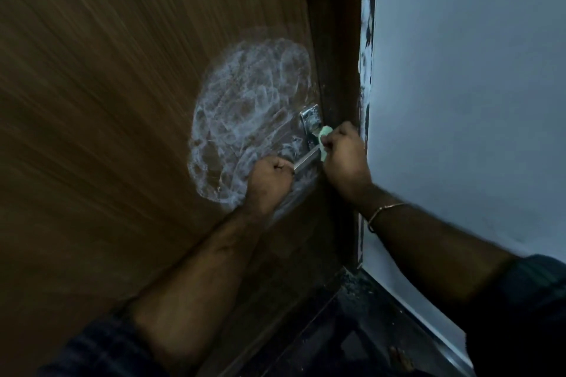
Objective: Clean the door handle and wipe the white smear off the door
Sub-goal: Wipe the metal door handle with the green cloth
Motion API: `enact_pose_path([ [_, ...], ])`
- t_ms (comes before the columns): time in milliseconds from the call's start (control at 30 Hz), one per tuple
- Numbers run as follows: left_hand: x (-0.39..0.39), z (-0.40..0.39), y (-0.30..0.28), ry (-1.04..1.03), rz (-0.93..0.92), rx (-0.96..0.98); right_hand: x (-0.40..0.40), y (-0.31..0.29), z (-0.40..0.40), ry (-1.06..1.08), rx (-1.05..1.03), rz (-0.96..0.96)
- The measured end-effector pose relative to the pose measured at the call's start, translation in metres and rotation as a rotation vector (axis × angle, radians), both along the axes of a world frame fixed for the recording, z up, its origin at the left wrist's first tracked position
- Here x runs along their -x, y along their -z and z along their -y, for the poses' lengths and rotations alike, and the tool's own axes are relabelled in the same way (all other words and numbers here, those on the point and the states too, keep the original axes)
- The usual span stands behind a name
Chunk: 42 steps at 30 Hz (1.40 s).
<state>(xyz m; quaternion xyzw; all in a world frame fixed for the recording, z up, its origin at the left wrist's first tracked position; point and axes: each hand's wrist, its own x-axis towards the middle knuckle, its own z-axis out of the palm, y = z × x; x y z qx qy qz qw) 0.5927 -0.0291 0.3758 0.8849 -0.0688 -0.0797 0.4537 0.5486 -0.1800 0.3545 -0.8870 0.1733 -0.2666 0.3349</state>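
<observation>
A brown wooden door [122, 101] fills the left of the view. A big round white smear [245, 107] covers it around the metal door handle [307, 156] and its shiny plate [309, 118]. My left hand [271, 184] grips the free end of the handle lever in a fist. My right hand [344, 156] holds a pale green sponge [323, 136] and presses it against the handle close to the plate, by the door's edge.
The dark door frame [337, 55] runs down beside the handle. To its right is a pale grey wall [474, 101] with paint smudges along the frame. A dark floor [352, 330] lies below.
</observation>
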Motion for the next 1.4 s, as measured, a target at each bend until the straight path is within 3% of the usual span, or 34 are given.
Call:
enact_pose_path([
  [200, -0.001, 0.000, 0.001, -0.038, -0.061, 0.055, 0.018, 0.005, -0.048, -0.373, 0.258, 0.027],
  [267, 0.001, -0.001, -0.001, -0.023, -0.081, 0.058, 0.012, 0.000, -0.030, -0.378, 0.314, 0.002],
  [433, 0.002, 0.002, -0.002, -0.028, -0.079, 0.057, -0.001, -0.008, 0.002, -0.160, 0.224, -0.077],
  [567, 0.004, 0.002, -0.006, -0.004, -0.091, 0.025, 0.012, -0.004, -0.037, -0.366, 0.458, -0.065],
  [667, 0.006, 0.003, -0.011, 0.003, -0.087, 0.023, 0.011, -0.017, -0.024, -0.476, 0.491, -0.074],
  [833, 0.012, 0.008, -0.019, 0.100, 0.005, -0.097, -0.004, -0.034, 0.026, -0.157, 0.255, -0.121],
  [1000, 0.012, 0.014, -0.021, 0.136, 0.162, -0.236, -0.017, -0.037, 0.010, 0.062, 0.006, 0.032],
  [1233, 0.005, 0.012, -0.018, 0.160, 0.241, -0.303, -0.036, -0.034, -0.014, 0.189, -0.152, 0.134],
  [1400, 0.006, 0.009, -0.018, 0.199, 0.265, -0.280, -0.037, -0.030, -0.019, 0.167, -0.209, 0.208],
])
